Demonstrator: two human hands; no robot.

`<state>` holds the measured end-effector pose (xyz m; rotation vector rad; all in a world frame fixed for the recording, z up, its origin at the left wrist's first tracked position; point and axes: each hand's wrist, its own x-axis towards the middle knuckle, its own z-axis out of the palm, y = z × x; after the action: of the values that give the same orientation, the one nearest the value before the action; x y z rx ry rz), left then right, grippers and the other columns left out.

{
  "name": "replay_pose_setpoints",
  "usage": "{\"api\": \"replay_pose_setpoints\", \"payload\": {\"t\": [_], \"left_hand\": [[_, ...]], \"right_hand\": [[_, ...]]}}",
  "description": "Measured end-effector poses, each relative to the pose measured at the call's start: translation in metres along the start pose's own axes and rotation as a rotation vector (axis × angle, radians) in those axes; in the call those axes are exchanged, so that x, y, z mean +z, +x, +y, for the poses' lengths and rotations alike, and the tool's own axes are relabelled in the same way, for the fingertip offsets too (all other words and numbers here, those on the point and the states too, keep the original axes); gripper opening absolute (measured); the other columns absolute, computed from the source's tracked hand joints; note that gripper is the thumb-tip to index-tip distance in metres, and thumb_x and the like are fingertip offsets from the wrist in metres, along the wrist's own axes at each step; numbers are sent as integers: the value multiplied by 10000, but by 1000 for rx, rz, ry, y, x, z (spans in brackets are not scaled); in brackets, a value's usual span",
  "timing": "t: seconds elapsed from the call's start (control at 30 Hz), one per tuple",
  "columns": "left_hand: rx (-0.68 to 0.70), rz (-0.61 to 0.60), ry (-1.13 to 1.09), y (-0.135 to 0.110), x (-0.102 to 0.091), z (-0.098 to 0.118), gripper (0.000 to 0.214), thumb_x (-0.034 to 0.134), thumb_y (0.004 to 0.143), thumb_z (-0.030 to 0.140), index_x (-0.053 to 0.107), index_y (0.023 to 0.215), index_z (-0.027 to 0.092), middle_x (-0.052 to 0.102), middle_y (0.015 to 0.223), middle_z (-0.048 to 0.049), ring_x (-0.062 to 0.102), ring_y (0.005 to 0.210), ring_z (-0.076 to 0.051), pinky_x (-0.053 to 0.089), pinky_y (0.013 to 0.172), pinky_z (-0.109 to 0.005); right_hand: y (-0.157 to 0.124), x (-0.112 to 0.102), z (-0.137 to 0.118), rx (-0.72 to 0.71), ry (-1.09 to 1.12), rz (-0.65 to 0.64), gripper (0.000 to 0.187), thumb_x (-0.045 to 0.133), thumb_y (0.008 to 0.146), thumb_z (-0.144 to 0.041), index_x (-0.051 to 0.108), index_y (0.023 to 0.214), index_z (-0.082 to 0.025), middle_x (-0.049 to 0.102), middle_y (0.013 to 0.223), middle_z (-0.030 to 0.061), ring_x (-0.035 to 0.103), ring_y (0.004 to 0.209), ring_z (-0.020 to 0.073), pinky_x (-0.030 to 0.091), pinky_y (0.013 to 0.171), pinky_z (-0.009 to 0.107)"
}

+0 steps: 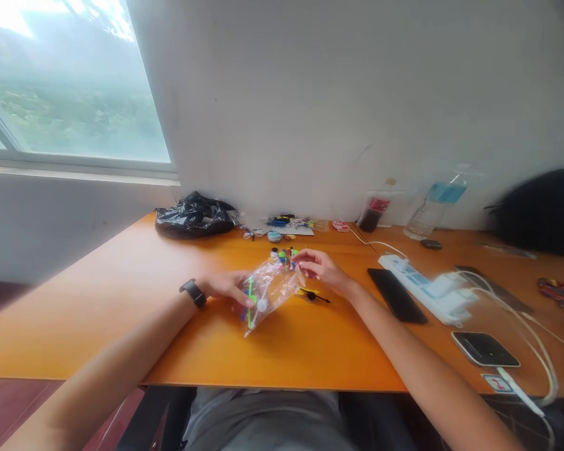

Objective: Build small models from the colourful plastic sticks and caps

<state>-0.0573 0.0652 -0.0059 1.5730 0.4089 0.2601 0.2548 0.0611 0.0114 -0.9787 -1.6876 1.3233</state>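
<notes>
Here, left hand (232, 290): pinching a clear rectangular plastic bag (278, 287)
Right hand (323, 269): pinching the bag's far edge

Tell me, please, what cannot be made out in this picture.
Head view throughout:
Left hand: fingers partly hidden behind the clear bag.
Right hand: exact grip too small to tell.
Black plastic bag: inside mostly hidden by dark film.
Dark object: cut off by the right edge.

The glossy orange-brown wooden table (98, 300) is viewed from the person's head, close above, facing forward and down.
</notes>
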Motion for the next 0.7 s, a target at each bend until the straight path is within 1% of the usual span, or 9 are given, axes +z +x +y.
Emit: {"api": "replay_pose_setpoints", "payload": {"t": [0.03, 0.1, 0.13, 0.2, 0.23, 0.37, 0.53, 0.6, 0.7], "left_hand": [[-37, -33, -3, -1, -2, 0, 374, 899, 767, 416, 788, 1025, 169, 778, 790, -75, 695, 583, -157, 531, 480, -192], [-90, -82, -6, -3, -8, -1, 375, 879, 792, 430, 777, 1040, 168, 782, 817, -80, 703, 601, -150, 511, 470, -171], [-93, -76, -8, -4, -11, -2, 378, 877, 794, 435, 774, 1031, 158, 778, 806, -83, 695, 584, -146, 490, 448, -164], [-102, -65, -7, -5, -15, -4, 392, 877, 794, 436, 768, 1020, 135, 767, 781, -89, 681, 553, -146, 458, 410, -165], [-109, -59, -7, -5, -17, -6, 397, 875, 797, 434, 765, 1021, 125, 763, 775, -91, 679, 547, -148, 453, 401, -167], [-112, -73, -10, -6, -20, -10, 386, 854, 826, 426, 756, 1037, 119, 771, 804, -96, 704, 583, -160, 476, 415, -169], [-100, -99, -5, -7, -21, -9, 340, 814, 878, 411, 749, 1052, 126, 788, 834, -101, 725, 611, -166, 494, 438, -170], [-115, -95, 9, -9, -22, -9, 356, 812, 882, 420, 747, 1074, 128, 793, 859, -110, 738, 636, -174, 499, 447, -172], [-146, -77, 17, -10, -23, -8, 393, 830, 861, 445, 741, 1081, 131, 794, 882, -116, 753, 661, -189, 503, 455, -174]], "right_hand": [[0, -2, 0, -9, -113, -38, 274, 777, 806, -388, 750, 969, -170, 694, 857, 29, 551, 690, 138, 443, 650, 265], [-2, -6, 0, -19, -314, -168, 244, 791, 785, -380, 736, 870, -158, 672, 816, 20, 563, 721, 149, 446, 673, 265], [-2, -7, 1, -17, -375, -239, 241, 791, 785, -382, 726, 832, -155, 662, 793, 15, 563, 719, 150, 444, 671, 263], [-3, -8, 4, -10, -419, -340, 254, 781, 798, -397, 710, 793, -153, 648, 755, 10, 561, 700, 148, 435, 652, 255], [-3, -9, 6, -10, -416, -360, 266, 780, 801, -405, 704, 782, -151, 648, 747, 11, 565, 697, 148, 435, 646, 252], [-2, -9, 10, -1, -398, -346, 315, 790, 797, -444, 710, 783, -139, 654, 737, 24, 576, 696, 151, 442, 645, 247], [-1, -10, 12, 31, -367, -350, 345, 827, 760, -460, 726, 790, -132, 652, 725, 23, 572, 674, 143, 438, 619, 244], [-2, -11, 12, 77, -337, -331, 358, 843, 740, -460, 741, 815, -125, 646, 699, 16, 568, 630, 134, 430, 580, 241], [-3, -14, 11, 164, -272, -294, 414, 850, 733, -473, 758, 927, -118, 654, 684, 12, 576, 557, 125, 442, 529, 239]]}}
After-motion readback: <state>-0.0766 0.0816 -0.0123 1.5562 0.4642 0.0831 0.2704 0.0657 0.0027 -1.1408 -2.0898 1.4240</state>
